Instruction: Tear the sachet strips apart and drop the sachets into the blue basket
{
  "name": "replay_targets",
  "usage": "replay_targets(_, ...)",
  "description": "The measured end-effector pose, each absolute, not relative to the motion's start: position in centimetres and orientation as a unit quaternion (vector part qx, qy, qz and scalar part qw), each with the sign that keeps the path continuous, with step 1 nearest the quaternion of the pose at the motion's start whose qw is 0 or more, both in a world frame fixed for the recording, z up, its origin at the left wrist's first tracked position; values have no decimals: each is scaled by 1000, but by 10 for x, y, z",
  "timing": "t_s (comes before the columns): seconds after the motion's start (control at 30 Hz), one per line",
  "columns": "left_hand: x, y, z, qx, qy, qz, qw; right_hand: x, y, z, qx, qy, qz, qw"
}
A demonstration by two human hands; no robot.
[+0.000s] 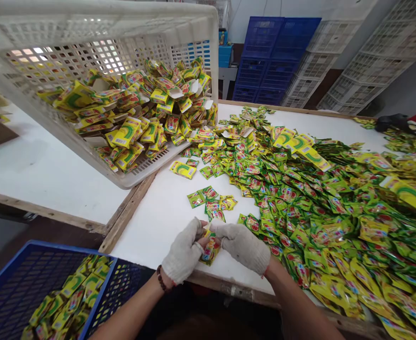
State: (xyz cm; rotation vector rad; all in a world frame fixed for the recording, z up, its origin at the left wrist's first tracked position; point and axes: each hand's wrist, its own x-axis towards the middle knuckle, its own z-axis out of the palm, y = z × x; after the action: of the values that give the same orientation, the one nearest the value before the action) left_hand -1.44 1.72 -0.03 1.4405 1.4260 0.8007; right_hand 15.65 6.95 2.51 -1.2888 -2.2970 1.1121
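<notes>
Both my hands wear off-white knitted gloves with bare fingertips and meet at the table's front edge. Between them is a small yellow-and-green candy carton [211, 249] with red print, a pale flap showing at its upper end. My left hand [186, 250] grips its left side, thumb on the front. My right hand [244, 246] has its fingers closed at the upper right of the carton; whether a sachet is also in them is hidden. Just beyond lie several loose green and yellow sachets [213, 206] and a flat yellow carton [183, 170].
A tilted white crate [130, 177] full of cartons stands at the left. Sachets [300, 203] are heaped across the right. A blue crate [114, 278] with cartons sits below left. Stacked blue crates [264, 56] and white crates stand behind. Dark and red shapes show at the far right.
</notes>
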Motion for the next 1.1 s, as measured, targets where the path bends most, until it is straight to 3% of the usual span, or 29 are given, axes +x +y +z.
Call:
replay_targets(0.1, -17, 14, -9, 511, 584, 371, 510, 156, 58, 9, -527, -710, 358, 300)
replay_targets(0.17, -20, 10, -13, 497, 582, 385, 516, 156, 46, -3, -564, -640, 398, 337)
replay_targets(0.27, -24, 6, -13, 519, 577, 358, 520, 158, 32, -12, -572, -610, 457, 305)
replay_targets(0.43, -22, 19, -2, 561, 536, 337, 534, 158, 30, -7, -570, -655, 411, 278)
replay_targets(0.6, -20, 37, -4, 517, 527, 370, 564, 155, 38, -4, -562, -625, 455, 294)
replay_targets(0.77, -28, 38, 3, 588, 541, 314, 513, 157, 34, 6, -549, -678, 409, 269)
replay_targets(1.1, -36, 44, 15, 632, 500, 276, 525, 156, 42, 17, -534, -709, 395, 236)
